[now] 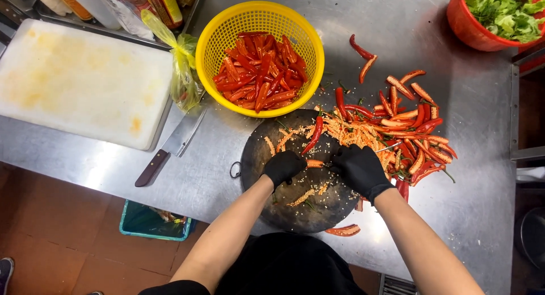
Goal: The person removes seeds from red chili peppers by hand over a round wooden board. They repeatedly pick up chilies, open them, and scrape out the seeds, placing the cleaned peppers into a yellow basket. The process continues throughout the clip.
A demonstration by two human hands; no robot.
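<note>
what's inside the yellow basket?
The yellow basket holds a heap of split red chili halves, piled toward its near side; the perforated far wall shows bare. Anything under the heap is covered.

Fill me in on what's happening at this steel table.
A person in black gloves works on red chillies over a dark round board. The left hand pins a halved chilli on the board while the right hand meets its other end; whether it holds a tool is hard to tell. Seeds and pith lie scattered on the board. A pile of split chillies sits to the right, and a yellow basket behind holds more. A cleaver lies unused on the left.
</note>
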